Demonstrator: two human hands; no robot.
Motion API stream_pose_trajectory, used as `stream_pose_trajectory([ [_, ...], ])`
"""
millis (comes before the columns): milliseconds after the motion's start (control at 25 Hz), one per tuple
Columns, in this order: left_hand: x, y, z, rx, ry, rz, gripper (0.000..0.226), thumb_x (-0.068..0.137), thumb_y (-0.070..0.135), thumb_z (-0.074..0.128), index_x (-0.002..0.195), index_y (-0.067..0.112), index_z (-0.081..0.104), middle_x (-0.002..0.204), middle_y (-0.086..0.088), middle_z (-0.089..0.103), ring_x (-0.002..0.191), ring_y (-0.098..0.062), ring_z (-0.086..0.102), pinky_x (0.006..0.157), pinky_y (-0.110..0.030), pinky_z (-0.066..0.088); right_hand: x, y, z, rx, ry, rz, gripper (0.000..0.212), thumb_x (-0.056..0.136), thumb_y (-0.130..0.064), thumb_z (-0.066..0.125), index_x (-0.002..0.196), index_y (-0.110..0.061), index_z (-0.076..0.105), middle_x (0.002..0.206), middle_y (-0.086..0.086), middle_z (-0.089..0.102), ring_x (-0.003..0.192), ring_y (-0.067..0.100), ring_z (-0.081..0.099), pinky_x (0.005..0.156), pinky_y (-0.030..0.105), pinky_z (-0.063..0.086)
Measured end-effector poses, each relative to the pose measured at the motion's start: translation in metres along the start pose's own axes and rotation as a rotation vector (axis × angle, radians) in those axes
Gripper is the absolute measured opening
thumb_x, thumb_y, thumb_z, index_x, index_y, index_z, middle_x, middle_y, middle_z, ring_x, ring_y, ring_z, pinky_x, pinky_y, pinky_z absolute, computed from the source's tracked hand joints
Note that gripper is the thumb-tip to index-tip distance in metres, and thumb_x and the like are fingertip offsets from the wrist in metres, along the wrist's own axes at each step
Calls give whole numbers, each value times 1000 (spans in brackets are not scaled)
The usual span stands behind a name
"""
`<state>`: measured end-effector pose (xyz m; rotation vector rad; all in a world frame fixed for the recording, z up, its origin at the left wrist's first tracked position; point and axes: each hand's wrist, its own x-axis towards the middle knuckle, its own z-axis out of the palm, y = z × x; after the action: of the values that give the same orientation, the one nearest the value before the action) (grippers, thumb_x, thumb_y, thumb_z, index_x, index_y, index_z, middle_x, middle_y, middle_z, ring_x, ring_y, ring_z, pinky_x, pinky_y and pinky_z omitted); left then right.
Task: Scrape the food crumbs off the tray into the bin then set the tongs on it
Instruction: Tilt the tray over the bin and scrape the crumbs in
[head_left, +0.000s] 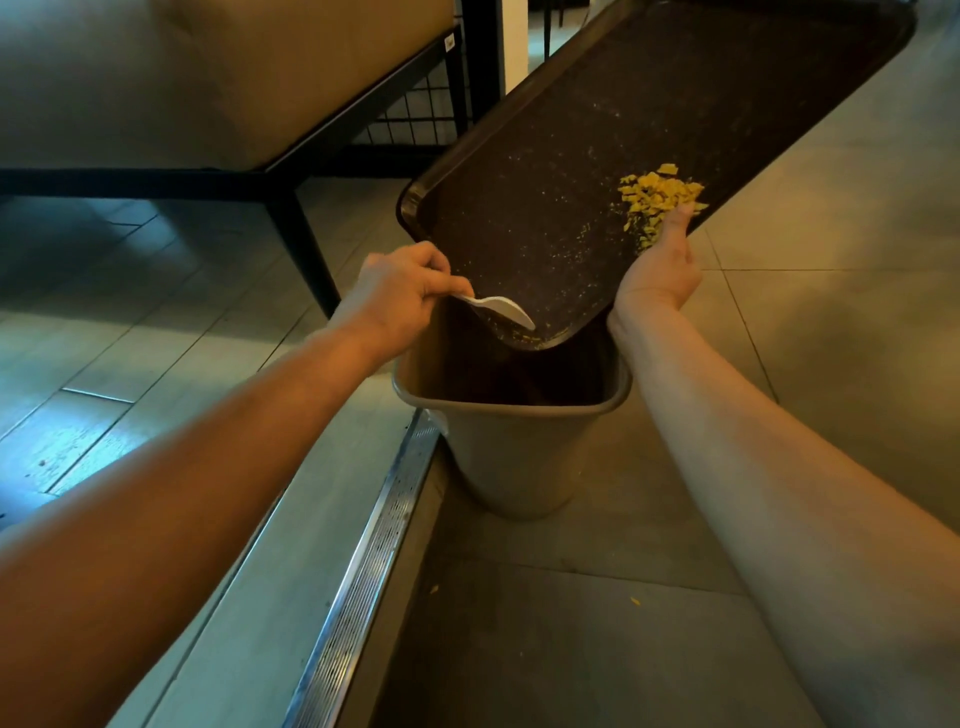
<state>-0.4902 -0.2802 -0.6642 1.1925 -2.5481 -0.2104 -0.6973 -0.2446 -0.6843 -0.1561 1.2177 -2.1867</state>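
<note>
Currently left hand (400, 291) grips tongs (496, 307), right hand (657, 270) clasps tilted tray (649, 130); crumbs (657, 200) at two o'clock may overshoot bin (511, 415).

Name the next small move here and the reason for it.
Probably sweep the white utensil in the left hand up the tilted tray to the yellow crumbs by the right hand and drag them down: they are still piled there, while the tray's low corner overhangs the bin.
</note>
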Motion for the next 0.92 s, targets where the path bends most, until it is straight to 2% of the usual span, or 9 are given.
stream_pose_trajectory([
  [80,7,1,-8,143,-52,52,31,95,15,45,114,31,64,106,10,46,106,-18,47,100,-40,37,0,0,0,-6,0,-6,27,97,-35,50,87,-14,62,85,3,67,84,19,65,83,36,54],
  [120,8,3,-10,143,-83,51,31,95,15,45,113,31,64,104,10,46,106,-18,48,102,-42,34,1,1,-1,-10,0,-8,27,97,-35,50,87,-14,62,85,3,67,85,20,65,84,36,54],
  [320,4,17,-7,-29,-209,-37,30,96,13,44,115,25,64,113,5,51,107,-12,49,98,-35,41,0,0,0,-28,8,-10,27,97,-37,50,80,-18,61,83,1,66,85,19,64,83,35,52],
  [400,4,16,-12,-44,-236,-38,29,96,12,44,112,25,64,108,8,49,107,-11,48,96,-31,39,0,0,0,-35,13,-15,27,97,-37,51,79,-18,61,81,0,66,84,18,63,82,34,52],
  [480,5,11,-17,-58,-214,-37,27,95,12,46,109,25,65,103,11,47,104,-9,48,94,-29,38,0,0,0,-32,14,-17,27,97,-36,50,80,-19,60,82,0,66,85,19,63,83,35,51],
  [640,7,2,-9,-3,-35,-52,28,95,16,46,111,29,65,104,10,47,105,-14,49,100,-43,40,-3,-1,-1,-6,-4,-4,27,97,-35,49,82,-17,61,85,2,67,85,19,65,85,36,53],
  [800,5,7,4,2,-75,47,32,94,13,45,112,32,64,109,8,49,107,-14,48,101,-45,37,-4,-1,0,-8,-11,-4,25,98,-36,48,84,-18,60,87,3,67,88,20,65,85,36,54],
  [920,-1,-4,-3,-23,-124,56,30,93,12,48,109,30,66,102,12,48,100,-9,49,99,-45,40,-3,0,0,-28,-7,3,25,97,-38,49,82,-20,60,89,4,68,91,22,65,88,39,54],
])
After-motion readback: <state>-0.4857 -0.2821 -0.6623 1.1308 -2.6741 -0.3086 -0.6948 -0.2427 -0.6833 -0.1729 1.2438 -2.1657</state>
